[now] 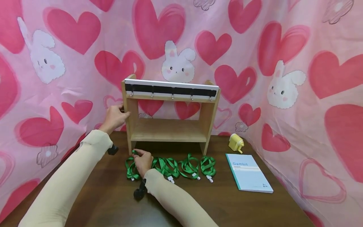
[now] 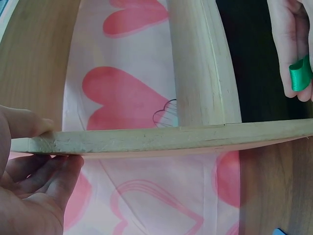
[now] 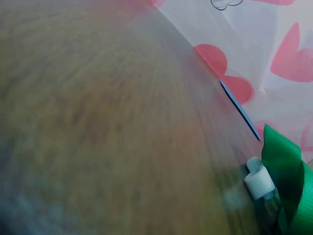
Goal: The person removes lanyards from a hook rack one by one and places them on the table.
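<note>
My left hand (image 1: 114, 117) grips the front edge of the left side panel (image 2: 161, 141) of a small wooden shelf (image 1: 168, 135), thumb on one face and fingers on the other. In front of the shelf's left leg, my right hand (image 1: 143, 162) pinches a green lanyard (image 1: 134, 152); its strap (image 2: 301, 74) shows as a loop at the fingertips in the left wrist view. Several more green lanyards (image 1: 167, 166) with white clips lie coiled in a row to the right. The right wrist view is mostly a blurred brownish surface, with green strap (image 3: 283, 161) and a white clip (image 3: 259, 181) beside it.
A black strip (image 1: 170, 90) with several small metal hooks runs along the shelf's top front. On the brown table (image 1: 113, 201), a yellow pencil-sharpener-like object (image 1: 236, 142) and a light blue notebook (image 1: 249, 173) lie at the right. A pink heart-patterned cloth (image 1: 76, 31) surrounds the table.
</note>
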Demonstrator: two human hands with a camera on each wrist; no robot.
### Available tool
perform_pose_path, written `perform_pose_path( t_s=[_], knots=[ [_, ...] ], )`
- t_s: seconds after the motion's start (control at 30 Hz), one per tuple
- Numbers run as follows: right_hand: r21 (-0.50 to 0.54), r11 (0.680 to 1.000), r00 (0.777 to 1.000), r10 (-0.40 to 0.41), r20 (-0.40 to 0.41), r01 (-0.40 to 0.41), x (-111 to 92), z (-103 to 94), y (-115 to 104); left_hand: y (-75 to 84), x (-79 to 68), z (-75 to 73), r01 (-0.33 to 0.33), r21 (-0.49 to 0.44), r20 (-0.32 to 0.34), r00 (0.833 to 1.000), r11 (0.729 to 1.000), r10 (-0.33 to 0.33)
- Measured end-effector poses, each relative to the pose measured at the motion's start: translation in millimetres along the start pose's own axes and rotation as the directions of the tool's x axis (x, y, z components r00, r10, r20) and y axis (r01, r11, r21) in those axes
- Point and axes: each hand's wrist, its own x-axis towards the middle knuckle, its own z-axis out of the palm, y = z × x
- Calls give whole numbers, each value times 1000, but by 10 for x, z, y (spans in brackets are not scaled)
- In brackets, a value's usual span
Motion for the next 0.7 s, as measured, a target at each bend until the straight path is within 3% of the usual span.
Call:
perform_pose_path(
  t_s=[0.17, 0.37, 0.5, 0.7],
  knots=[
    [-38, 999, 1000, -3, 15, 4, -24, 10, 31, -28, -11, 9, 12, -3, -5, 1000, 1000, -12],
    [-56, 998, 999, -30, 16, 31, 13, -10, -41, 49, 48, -1, -11, -12, 5, 1000, 1000, 11],
    [-135, 990, 999, -22, 27, 26, -23, -12, -33, 39, 21, 6, 6, -8, 21, 1000, 1000, -5],
    [-233, 969, 996, -72, 45, 81, -64, -2, -43, -8, -13, 1, 3, -5, -3, 1000, 1000, -3]
  ],
)
